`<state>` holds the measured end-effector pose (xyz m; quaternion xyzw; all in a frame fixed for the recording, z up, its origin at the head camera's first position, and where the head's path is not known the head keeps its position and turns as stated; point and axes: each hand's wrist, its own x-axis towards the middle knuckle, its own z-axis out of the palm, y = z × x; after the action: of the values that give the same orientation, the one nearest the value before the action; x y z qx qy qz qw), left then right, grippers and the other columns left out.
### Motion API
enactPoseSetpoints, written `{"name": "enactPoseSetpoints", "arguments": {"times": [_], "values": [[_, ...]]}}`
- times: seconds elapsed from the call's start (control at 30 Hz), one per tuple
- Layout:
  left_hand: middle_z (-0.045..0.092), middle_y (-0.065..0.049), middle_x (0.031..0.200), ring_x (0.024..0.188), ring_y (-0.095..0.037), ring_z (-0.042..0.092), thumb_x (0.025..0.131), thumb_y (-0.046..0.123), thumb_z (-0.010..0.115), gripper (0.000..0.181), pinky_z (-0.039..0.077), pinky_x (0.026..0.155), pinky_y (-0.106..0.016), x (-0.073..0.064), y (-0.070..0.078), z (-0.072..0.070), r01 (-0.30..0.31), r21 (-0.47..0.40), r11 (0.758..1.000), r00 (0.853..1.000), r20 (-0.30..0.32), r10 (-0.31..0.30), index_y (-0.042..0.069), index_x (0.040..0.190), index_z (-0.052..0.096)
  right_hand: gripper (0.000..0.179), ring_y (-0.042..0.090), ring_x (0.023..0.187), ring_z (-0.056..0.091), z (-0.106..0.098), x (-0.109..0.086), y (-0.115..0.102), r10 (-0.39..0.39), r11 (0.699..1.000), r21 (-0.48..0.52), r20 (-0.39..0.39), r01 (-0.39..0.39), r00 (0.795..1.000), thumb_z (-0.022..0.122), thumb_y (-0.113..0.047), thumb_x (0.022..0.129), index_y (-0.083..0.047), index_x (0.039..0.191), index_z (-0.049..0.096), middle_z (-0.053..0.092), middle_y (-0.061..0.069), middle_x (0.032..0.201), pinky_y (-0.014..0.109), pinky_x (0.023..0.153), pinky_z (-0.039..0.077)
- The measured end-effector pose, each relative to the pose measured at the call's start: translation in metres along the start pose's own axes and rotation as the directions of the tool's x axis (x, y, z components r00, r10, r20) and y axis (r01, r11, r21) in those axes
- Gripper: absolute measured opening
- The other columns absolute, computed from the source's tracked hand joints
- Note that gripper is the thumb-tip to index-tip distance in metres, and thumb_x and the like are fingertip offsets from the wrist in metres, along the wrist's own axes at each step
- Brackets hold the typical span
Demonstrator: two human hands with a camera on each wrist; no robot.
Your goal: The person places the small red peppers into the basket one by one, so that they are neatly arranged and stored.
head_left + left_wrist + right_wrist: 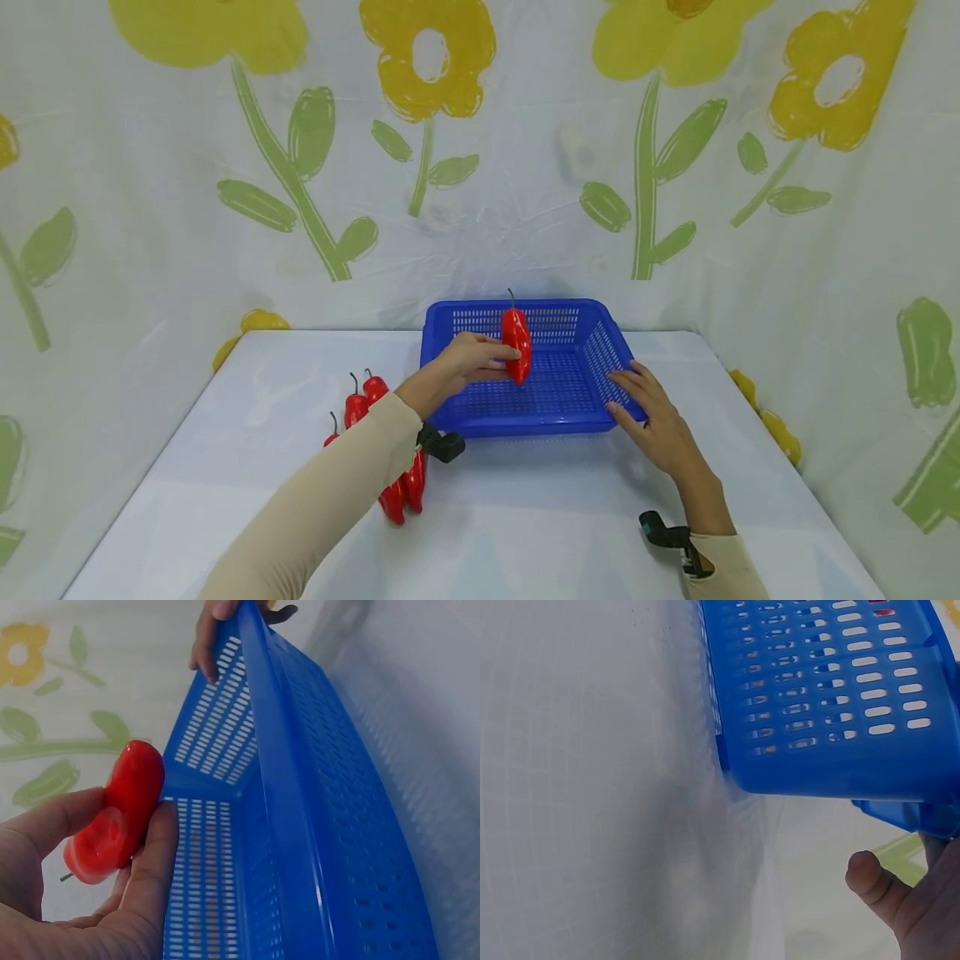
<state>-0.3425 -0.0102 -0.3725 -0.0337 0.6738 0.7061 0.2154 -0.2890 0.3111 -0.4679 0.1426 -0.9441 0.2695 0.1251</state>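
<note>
My left hand [471,360] pinches a red chili pepper [516,343] between thumb and fingers, above the blue plastic basket [525,429]. The pepper hangs with its thin stem up in the head view; in the left wrist view the glossy red pepper [139,787] lies between the thumb and fingers. At the basket's right side, my right hand [660,425] rests with its fingers over the rim. The right wrist view shows its thumb [866,874] standing apart from the basket wall [840,765].
Several more red peppers [414,482] lie on the white table [525,517] left of the basket, partly hidden under my left forearm. A flower-printed curtain [510,233] hangs behind the table and along its sides. Each wrist wears a black camera mount [442,443].
</note>
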Motion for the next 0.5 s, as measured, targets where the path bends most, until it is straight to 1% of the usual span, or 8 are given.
{"name": "enactPoseSetpoints", "arguments": {"times": [0.17, 0.3, 0.4, 0.5], "values": [[0.064, -0.022, 0.121, 0.107, -0.035, 0.068, 0.087, 0.006, 0.077, 0.046, 0.054, 0.094, -0.046, 0.013, 0.000, 0.016, 0.008, -0.001, 1.000, 1.000, 0.003, -0.008, -0.007, 0.125, 0.055, 0.056, 0.037, 0.149, 0.019, -0.003, 0.001, 0.001, -0.009, 1.000, 0.004, -0.008, 0.009, 1.000, 0.058, -0.045, 0.099, -0.021, 0.149, 0.048, 0.024, 0.010, 0.163, 0.079, 0.101, 0.026], [0.063, -0.024, 0.121, 0.106, -0.038, 0.068, 0.085, 0.002, 0.078, 0.047, 0.054, 0.094, -0.047, 0.024, -0.004, 0.028, 0.016, -0.040, 0.999, 1.000, 0.015, -0.015, -0.008, 0.124, 0.054, 0.057, 0.039, 0.148, 0.020, -0.001, -0.002, 0.002, 0.003, 1.000, 0.007, 0.009, -0.004, 1.000, 0.058, -0.046, 0.099, -0.021, 0.150, 0.047, 0.023, 0.010, 0.163, 0.080, 0.101, 0.026], [0.063, -0.025, 0.120, 0.105, -0.039, 0.068, 0.084, -0.001, 0.078, 0.048, 0.055, 0.091, -0.047, 0.031, -0.005, 0.035, 0.024, -0.063, 0.998, 0.999, 0.022, -0.023, -0.010, 0.124, 0.054, 0.058, 0.039, 0.148, 0.020, 0.001, -0.003, 0.001, 0.008, 1.000, 0.006, 0.014, -0.008, 1.000, 0.057, -0.046, 0.099, -0.021, 0.150, 0.047, 0.024, 0.010, 0.163, 0.080, 0.100, 0.027], [0.064, -0.025, 0.118, 0.104, -0.039, 0.068, 0.084, -0.001, 0.078, 0.049, 0.056, 0.090, -0.046, 0.038, -0.002, 0.041, 0.030, -0.064, 0.998, 0.999, 0.029, -0.028, -0.011, 0.126, 0.053, 0.057, 0.039, 0.148, 0.021, 0.002, -0.003, 0.000, 0.006, 1.000, 0.001, 0.005, -0.006, 1.000, 0.057, -0.045, 0.099, -0.020, 0.149, 0.047, 0.025, 0.011, 0.163, 0.080, 0.099, 0.027]]}}
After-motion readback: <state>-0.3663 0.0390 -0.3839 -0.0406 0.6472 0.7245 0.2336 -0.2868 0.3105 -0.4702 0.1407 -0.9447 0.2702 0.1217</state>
